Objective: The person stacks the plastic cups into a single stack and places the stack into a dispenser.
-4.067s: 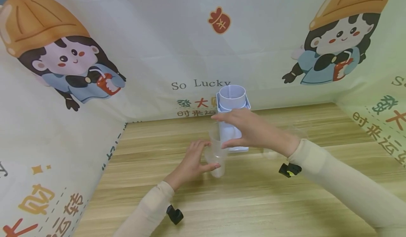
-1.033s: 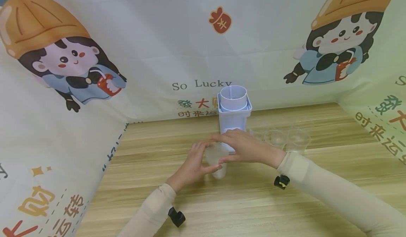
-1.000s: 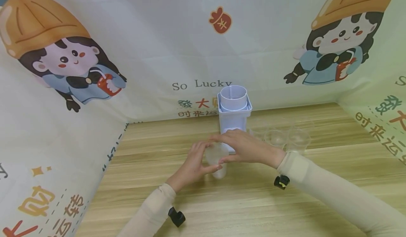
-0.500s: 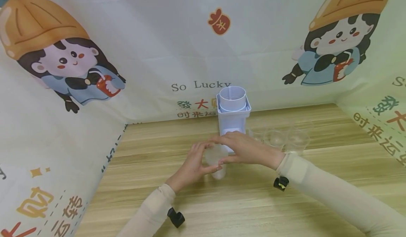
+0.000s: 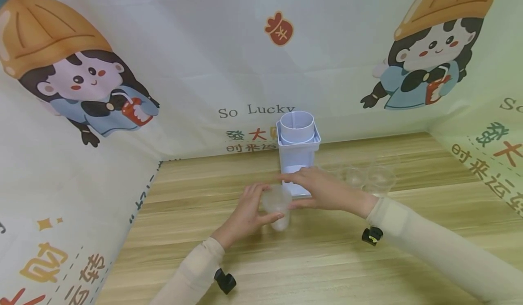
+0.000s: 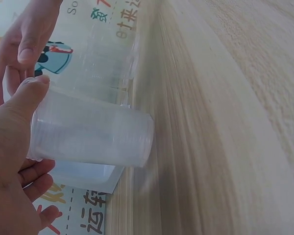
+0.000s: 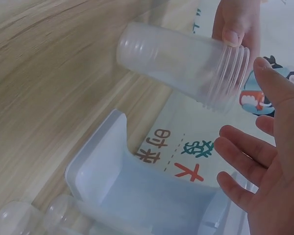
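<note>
My left hand (image 5: 247,209) grips a stack of clear plastic cups (image 6: 93,129) near its rim, thumb on the near side. Upright on the table in the head view, the stack (image 5: 279,223) has nested rims that show as ridges in the right wrist view. Just to its right, my right hand (image 5: 327,189) is held with its fingers apart and nothing between them. In the right wrist view a gap separates the right fingers (image 7: 245,156) from the cups. Behind the stack stands a pale bluish-white cup holder (image 5: 298,153) with a round tube at its top.
Several clear cups (image 5: 380,180) stand right of the holder, partly behind my right forearm; they are faint against the wood. The wooden table (image 5: 310,259) meets a printed cloth backdrop (image 5: 204,78) at the back and sides.
About four seconds ago my right hand held a clear cup above the stack; then it came down onto it. Now the right hand has let go and moved slightly right. The left stays put.
</note>
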A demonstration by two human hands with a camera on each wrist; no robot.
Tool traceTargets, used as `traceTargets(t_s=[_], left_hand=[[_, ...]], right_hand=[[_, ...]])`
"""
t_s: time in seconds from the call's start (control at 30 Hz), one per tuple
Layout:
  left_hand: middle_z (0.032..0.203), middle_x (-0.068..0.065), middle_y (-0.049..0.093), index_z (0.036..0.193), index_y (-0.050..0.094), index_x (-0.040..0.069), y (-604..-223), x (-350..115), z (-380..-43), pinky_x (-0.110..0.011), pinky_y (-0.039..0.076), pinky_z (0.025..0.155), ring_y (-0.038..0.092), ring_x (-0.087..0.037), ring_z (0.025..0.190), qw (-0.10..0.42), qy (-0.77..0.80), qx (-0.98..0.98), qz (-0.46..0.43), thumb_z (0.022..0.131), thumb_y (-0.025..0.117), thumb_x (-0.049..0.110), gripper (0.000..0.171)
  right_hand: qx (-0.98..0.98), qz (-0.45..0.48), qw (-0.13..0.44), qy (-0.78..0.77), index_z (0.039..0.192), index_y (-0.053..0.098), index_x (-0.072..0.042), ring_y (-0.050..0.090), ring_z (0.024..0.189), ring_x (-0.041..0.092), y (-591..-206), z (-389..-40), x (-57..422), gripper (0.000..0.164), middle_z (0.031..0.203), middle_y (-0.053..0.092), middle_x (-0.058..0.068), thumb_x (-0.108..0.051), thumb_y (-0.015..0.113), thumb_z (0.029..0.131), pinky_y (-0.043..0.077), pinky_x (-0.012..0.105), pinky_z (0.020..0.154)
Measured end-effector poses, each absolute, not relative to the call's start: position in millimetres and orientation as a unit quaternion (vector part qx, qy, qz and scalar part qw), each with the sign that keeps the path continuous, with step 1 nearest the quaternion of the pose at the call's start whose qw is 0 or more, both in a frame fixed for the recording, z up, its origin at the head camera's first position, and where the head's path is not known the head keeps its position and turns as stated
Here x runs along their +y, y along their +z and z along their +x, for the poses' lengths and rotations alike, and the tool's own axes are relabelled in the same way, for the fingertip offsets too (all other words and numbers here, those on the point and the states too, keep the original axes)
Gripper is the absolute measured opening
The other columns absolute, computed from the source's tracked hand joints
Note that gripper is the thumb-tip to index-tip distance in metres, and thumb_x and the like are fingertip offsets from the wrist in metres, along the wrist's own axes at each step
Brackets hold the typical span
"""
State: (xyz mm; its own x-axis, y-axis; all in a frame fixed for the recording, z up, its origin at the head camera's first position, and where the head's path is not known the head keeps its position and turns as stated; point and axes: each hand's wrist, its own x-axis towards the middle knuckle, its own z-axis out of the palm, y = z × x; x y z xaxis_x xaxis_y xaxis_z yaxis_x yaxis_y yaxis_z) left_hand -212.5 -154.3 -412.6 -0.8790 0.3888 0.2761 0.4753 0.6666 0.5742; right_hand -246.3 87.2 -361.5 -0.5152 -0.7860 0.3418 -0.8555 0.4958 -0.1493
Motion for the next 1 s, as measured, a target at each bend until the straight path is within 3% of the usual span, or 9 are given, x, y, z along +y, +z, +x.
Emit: traceTargets(t_s=[0.77,1.0], left_hand=[[0.138,-0.014,0.051,0.134,0.048,0.004,-411.7,-153.3,-210.6,-0.054,0.036,0.112,0.041,-0.034,0.132,0.060,-0.323,-0.916,-0.229,0.080,0.081,0.038,0.072],[0.139,-0.015,0.051,0.135,0.047,0.004,-413.1,-153.2,-210.6,-0.054,0.036,0.112,0.041,-0.034,0.133,0.060,-0.325,-0.917,-0.224,0.080,0.081,0.038,0.073]], right_hand=[[-0.889,0.408,0.117,0.173,0.139,0.055,-0.008,0.061,0.122,0.031,-352.8,-241.1,143.6,0.071,0.135,0.064,0.011,-0.040,0.080,0.080,0.048,0.051,0.104],[-0.905,0.373,0.121,0.163,0.140,0.054,-0.011,0.062,0.122,0.030,-353.2,-239.2,165.7,0.072,0.135,0.064,0.010,-0.043,0.079,0.081,0.049,0.051,0.104]])
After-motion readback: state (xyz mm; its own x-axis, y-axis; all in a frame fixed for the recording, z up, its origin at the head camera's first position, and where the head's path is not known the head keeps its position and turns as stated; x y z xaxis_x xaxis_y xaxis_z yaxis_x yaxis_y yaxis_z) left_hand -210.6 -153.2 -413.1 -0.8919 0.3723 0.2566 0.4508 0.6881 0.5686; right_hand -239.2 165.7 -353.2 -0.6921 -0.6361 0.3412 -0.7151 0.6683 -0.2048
